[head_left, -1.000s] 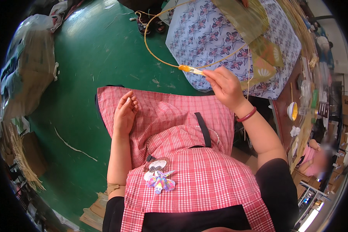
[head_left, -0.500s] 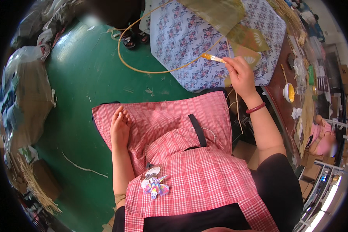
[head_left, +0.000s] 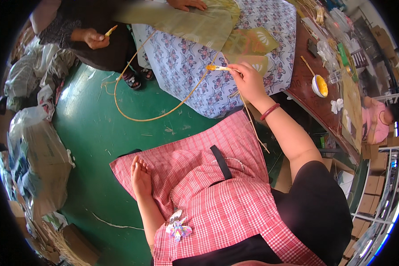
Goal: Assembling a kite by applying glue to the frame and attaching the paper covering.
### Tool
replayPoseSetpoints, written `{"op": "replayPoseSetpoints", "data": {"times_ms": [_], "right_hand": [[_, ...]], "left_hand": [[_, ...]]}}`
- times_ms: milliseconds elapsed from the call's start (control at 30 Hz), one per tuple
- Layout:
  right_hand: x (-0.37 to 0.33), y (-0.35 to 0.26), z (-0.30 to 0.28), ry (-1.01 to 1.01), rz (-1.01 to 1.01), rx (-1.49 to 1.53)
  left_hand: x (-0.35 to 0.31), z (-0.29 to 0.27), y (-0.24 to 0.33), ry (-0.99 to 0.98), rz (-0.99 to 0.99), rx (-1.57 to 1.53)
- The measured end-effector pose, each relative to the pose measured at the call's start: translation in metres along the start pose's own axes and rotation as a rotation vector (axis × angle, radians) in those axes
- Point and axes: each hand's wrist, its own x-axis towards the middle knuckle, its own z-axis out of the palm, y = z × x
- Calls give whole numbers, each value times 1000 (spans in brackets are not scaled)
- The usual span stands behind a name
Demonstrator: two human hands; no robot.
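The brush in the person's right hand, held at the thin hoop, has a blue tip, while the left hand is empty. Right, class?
Not blue: the head view shows the brush with an orange tip. The right hand does hold it at the thin hoop; the left hand is empty.

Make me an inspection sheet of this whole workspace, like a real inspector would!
Surface: patterned cloth next to bare dark red tabletop; sheer olive fabric lies on the cloth.
Job's things: brush, its orange bristles at a thin tan loop; white bowl with yellow-orange contents, on the tabletop.
Clutter: crumpled white scrap on the tabletop; clear plastic bag at the left.
Hands: right hand grips the brush; left hand is open by the checked apron, nothing seen in it.
Cables: nothing seen.
Surroundings: green floor; another person's hand holding an orange-tipped tool; someone in pink at the far right.
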Motion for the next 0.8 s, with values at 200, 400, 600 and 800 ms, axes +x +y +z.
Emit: {"op": "replayPoseSetpoints", "data": {"times_ms": [200,400,600,800], "right_hand": [[25,10,2,222,-76,-196],[9,-5,3,245,-32,-128],[-32,-39,5,3,94,98],[-53,-77,17,-261,56,570]], "left_hand": [[4,4,0,47,-4,-23],[4,-4,-4,18,7,-15],[2,3,-2,47,-43,17],[-2,6,2,36,-28,10]]}}
